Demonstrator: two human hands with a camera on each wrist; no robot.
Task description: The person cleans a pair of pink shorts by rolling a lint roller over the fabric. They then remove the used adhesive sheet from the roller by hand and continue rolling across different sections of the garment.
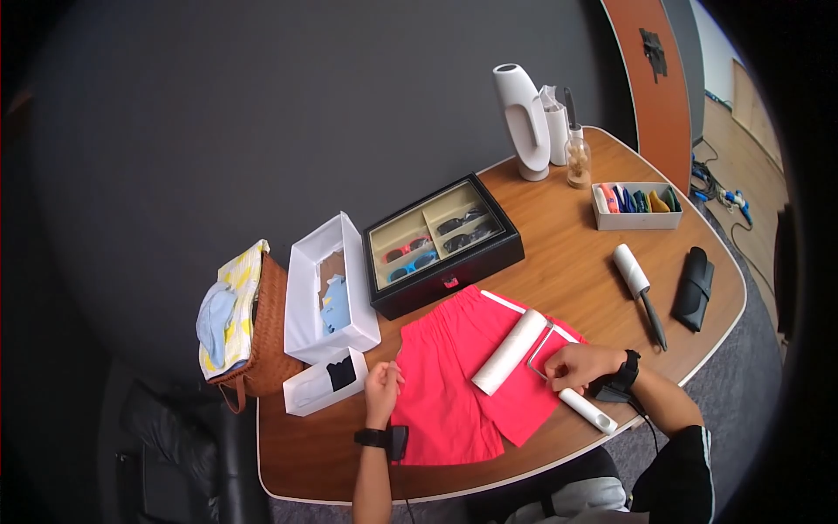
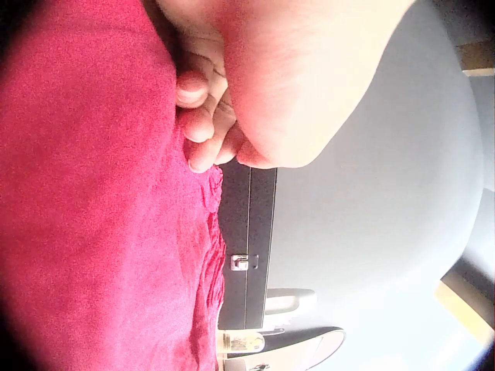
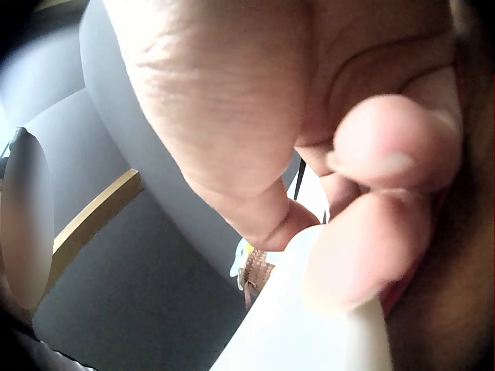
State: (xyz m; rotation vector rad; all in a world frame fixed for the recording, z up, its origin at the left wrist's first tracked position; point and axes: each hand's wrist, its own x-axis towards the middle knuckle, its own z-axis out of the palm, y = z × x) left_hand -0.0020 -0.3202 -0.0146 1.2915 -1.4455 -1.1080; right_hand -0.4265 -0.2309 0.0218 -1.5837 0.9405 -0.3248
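Note:
Bright pink-red shorts (image 1: 454,375) with a white side stripe lie spread on the wooden table. On their right leg rests the wide white roll of a lint roller (image 1: 511,352), joined by a bent wire frame to a white handle. My right hand (image 1: 578,365) grips that handle near the wire, and in the right wrist view its fingertips press on the white handle (image 3: 309,317). At the left edge of the shorts is my left hand (image 1: 382,390), its fingers loosely bent. The left wrist view shows those fingertips right at the pink fabric (image 2: 100,201).
Behind the shorts stands a black glasses case (image 1: 445,240). White boxes (image 1: 301,262) and a wicker basket (image 1: 269,319) with cloths are left. A second lint roller (image 1: 633,271), a black pouch (image 1: 694,288), a box of colourful folded items (image 1: 637,221) and a white vase-like object (image 1: 524,122) are right.

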